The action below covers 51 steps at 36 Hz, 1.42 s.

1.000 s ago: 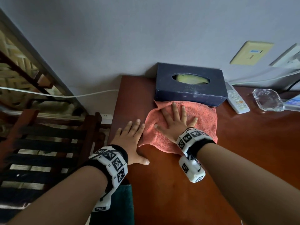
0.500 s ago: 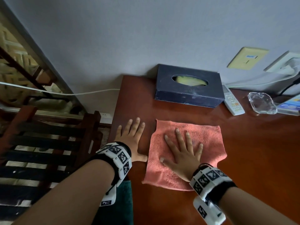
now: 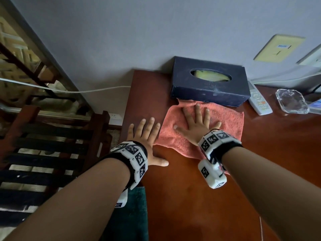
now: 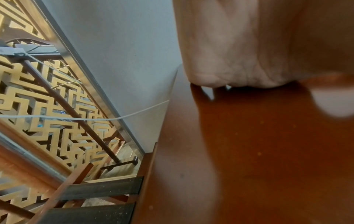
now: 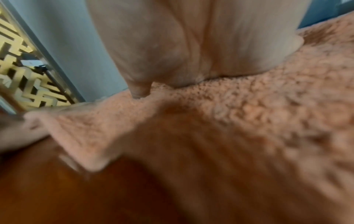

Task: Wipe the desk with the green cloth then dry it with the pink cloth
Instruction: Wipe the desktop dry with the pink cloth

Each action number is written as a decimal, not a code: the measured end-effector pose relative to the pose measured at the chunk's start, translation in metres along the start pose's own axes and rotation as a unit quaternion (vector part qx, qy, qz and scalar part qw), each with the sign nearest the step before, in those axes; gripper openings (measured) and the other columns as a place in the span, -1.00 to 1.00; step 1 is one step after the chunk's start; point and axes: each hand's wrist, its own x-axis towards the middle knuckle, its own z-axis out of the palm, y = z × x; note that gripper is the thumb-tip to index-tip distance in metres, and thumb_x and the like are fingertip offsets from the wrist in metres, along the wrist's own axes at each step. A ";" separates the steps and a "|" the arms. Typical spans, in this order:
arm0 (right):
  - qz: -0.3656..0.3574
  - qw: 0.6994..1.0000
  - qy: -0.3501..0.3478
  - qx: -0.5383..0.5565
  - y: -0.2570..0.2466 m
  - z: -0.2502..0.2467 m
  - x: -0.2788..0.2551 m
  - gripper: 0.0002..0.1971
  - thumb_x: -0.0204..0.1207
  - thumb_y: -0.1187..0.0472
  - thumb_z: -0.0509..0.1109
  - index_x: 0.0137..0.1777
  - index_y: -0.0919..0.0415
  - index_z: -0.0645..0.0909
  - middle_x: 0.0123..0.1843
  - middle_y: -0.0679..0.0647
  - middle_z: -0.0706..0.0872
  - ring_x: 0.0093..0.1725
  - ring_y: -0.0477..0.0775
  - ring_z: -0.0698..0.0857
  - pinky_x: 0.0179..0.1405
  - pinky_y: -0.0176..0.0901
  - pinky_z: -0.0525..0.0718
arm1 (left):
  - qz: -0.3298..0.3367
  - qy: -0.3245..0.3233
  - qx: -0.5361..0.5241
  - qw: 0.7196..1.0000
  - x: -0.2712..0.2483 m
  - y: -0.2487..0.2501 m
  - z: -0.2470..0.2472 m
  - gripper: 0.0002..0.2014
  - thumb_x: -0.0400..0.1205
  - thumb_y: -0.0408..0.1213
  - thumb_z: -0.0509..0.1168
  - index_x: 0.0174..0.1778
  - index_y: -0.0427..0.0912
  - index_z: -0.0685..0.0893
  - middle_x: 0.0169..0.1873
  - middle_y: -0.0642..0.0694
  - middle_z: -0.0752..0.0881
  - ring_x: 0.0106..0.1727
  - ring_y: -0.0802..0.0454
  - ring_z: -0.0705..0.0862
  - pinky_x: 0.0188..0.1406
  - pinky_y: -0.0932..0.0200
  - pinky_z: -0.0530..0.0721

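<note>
Since half a second ago, the pink cloth (image 3: 205,129) is lying farther toward 12 o'clock, touching the tissue box (image 3: 210,84). Right hand (image 3: 198,122) is pressing it, fingers spread flat. Left hand (image 3: 145,136) is resting flat on the desk (image 3: 182,197), fingers apart. Green cloth (image 3: 133,214) is lying half-hidden at 6 o'clock.

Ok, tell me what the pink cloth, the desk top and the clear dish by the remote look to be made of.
Pink cloth: looks like terry or microfibre, with a nubby looped pile in the right wrist view.
Reddish-brown desk top: seems polished or varnished wood, or wood veneer; it is smooth and reflects light.
Clear faceted dish: probably glass or crystal, possibly clear plastic; it is transparent with bright cut edges.
</note>
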 end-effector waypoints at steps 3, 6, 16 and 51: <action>-0.023 1.000 0.012 -0.016 0.001 0.010 -0.008 -0.17 0.42 -0.56 -0.09 0.53 -0.39 -0.49 0.53 -0.12 -0.69 0.51 0.16 -0.65 0.38 0.63 -0.43 | -0.003 -0.003 0.003 1.000 0.000 0.000 -0.001 0.25 0.31 0.61 0.06 0.49 -0.04 -0.63 0.44 -0.04 -0.69 0.51 -0.13 -0.62 0.51 -0.33 -0.42; -0.047 0.998 0.015 -0.036 0.005 0.026 -0.026 -0.17 0.44 -0.54 -0.07 0.50 -0.41 -0.54 0.49 -0.15 -0.74 0.49 0.14 -0.68 0.37 0.63 -0.44 | -0.006 0.004 -0.001 1.000 -0.001 0.000 -0.002 0.26 0.28 0.62 0.08 0.54 -0.04 -0.56 0.49 -0.04 -0.64 0.54 -0.13 -0.58 0.52 -0.32 -0.40; -0.080 0.993 -0.016 -0.080 0.027 0.073 -0.106 -0.18 0.14 -0.63 -0.40 0.32 -0.44 -0.73 0.42 -0.18 -0.81 0.45 0.14 -0.74 0.34 0.59 -0.51 | -0.005 0.064 0.000 0.998 -0.021 0.002 -0.009 0.04 0.47 0.46 0.08 0.64 0.00 -0.35 0.61 -0.07 -0.43 0.64 -0.09 -0.35 0.50 -0.45 -0.30; -0.146 0.985 0.052 -0.073 -0.043 0.052 -0.033 -0.29 0.60 -0.34 -0.07 0.59 -0.31 -0.42 0.57 -0.18 -0.62 0.56 0.05 -0.57 0.44 0.50 -0.46 | -0.010 0.055 -0.041 0.998 -0.040 -0.017 0.013 -0.24 0.71 0.09 0.03 0.66 -0.09 -0.28 0.64 -0.06 -0.34 0.66 -0.04 -0.26 0.64 -0.02 -0.11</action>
